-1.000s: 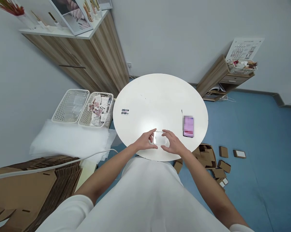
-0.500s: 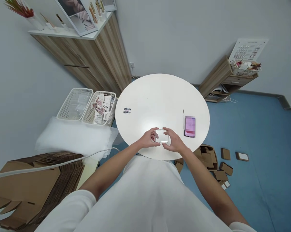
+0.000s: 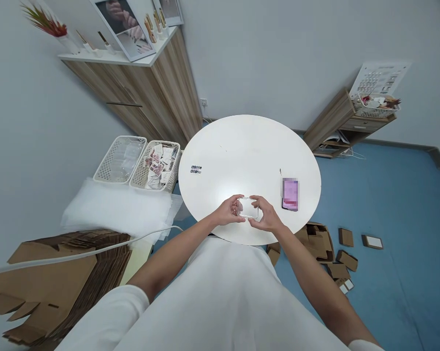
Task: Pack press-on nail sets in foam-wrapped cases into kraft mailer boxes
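A small clear plastic box (image 3: 248,208) is held just above the near part of the round white table (image 3: 241,146). My left hand (image 3: 227,212) grips its left side, fingers curled round it. On the box's right side my right hand (image 3: 265,216) pinches it between thumb and fingers. A phone with a pink screen (image 3: 290,194) lies on the table to the right of my hands. At the table's left edge sits a small dark strip of nail pieces (image 3: 196,169).
Two white mesh baskets (image 3: 122,159) stand left of the table, one with small packets. Flat cardboard sheets (image 3: 51,273) are stacked at lower left. Small cardboard boxes (image 3: 331,248) litter the blue floor on the right. Wooden cabinets (image 3: 146,87) stand against the wall.
Both hands have stayed closed on the clear box, drawing it slightly together and up. The view has shifted a little as my head moved.
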Tool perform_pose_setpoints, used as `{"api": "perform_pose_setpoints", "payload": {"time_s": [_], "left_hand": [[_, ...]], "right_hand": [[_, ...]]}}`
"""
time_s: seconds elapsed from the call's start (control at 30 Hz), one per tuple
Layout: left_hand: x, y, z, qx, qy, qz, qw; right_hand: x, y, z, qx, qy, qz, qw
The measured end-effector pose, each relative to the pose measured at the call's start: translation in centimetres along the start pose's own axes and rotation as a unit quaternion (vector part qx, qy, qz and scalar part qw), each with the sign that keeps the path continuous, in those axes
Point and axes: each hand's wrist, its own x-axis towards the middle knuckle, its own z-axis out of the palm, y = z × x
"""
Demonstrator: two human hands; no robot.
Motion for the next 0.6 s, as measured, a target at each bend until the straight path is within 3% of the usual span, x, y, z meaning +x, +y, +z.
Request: {"api": "perform_pose_setpoints", "payload": {"time_s": [0.6], "left_hand": [[0.51,0.16,0.56,-0.088,0.008,-0.005,0.996]], "right_hand": [[0.06,-0.14,0.52,0.071,0.038,0.070,0.994]]}}
